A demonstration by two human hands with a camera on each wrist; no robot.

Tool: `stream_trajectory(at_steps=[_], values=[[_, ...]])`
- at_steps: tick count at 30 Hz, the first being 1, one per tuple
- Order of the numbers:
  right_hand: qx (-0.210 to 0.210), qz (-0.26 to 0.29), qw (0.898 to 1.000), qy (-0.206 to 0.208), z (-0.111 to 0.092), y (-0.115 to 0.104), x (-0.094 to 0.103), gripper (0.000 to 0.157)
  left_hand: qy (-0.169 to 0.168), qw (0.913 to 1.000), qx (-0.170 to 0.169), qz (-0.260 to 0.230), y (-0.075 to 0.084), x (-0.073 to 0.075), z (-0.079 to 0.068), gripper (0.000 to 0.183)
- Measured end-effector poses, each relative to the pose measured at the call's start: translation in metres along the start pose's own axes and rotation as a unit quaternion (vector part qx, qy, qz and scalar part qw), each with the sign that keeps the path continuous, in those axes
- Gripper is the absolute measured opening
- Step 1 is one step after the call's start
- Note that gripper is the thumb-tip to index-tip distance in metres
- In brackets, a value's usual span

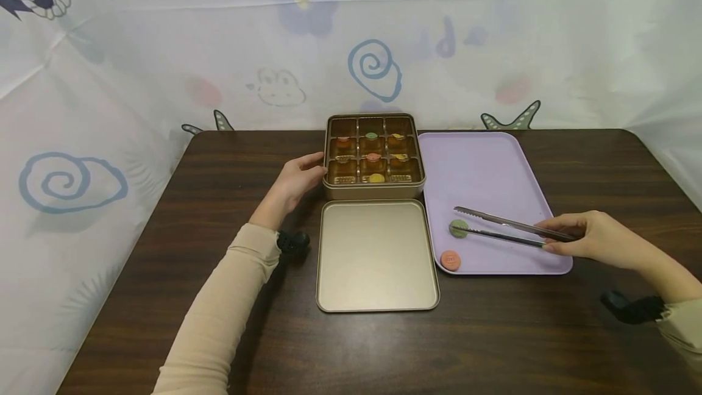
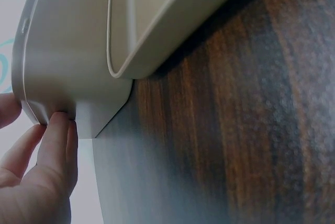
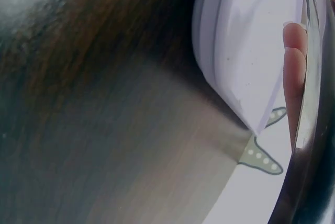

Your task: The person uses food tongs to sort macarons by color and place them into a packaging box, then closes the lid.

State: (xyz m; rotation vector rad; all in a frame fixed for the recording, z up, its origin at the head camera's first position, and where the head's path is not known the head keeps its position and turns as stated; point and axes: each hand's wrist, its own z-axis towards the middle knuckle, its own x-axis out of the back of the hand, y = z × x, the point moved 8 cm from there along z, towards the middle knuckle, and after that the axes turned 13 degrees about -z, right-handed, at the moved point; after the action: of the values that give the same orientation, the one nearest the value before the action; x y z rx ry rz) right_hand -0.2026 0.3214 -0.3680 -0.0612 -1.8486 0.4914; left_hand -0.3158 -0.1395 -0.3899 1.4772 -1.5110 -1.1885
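My left hand [image 1: 298,181] rests its fingers against the left side of a gold tin box [image 1: 375,191]; the left wrist view shows fingertips [image 2: 58,122] on its wall. Inside the box, a divided insert has small coloured discs in several compartments, among them a green, a pink and a yellow one. My right hand [image 1: 584,236] holds metal tongs [image 1: 515,225] low over a lavender tray [image 1: 477,169], their arms spread apart. The lower tip overlaps a green disc [image 1: 457,230] on the tray. An orange disc [image 1: 451,260] with an embossed mark lies at the tray's near left corner.
A shallow gold lid [image 1: 378,255] lies directly in front of the box, its left and near sides bordered by the dark wooden table [image 1: 373,352]. Behind the table hangs a printed white cloth [image 1: 230,35]. The tray stands close against the box's right side.
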Motion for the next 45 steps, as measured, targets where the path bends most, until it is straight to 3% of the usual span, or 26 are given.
stream_trajectory(at_steps=[17, 34, 45], values=[[0.031, 0.017, 0.999, -0.006, -0.004, -0.001, -0.003, 0.037, -0.001, 1.0000, 0.001, 0.003, 0.001, 0.000, -0.004, 0.054], [0.004, -0.024, 1.000, 0.005, 0.002, -0.001, 0.000, 0.034, -0.004, 1.0000, 0.003, 0.000, 0.000, 0.000, -0.003, 0.054], [-0.030, -0.021, 0.999, 0.033, 0.005, 0.000, 0.021, 0.039, -0.007, 1.0000, 0.000, -0.003, 0.000, -0.001, -0.001, 0.055]])
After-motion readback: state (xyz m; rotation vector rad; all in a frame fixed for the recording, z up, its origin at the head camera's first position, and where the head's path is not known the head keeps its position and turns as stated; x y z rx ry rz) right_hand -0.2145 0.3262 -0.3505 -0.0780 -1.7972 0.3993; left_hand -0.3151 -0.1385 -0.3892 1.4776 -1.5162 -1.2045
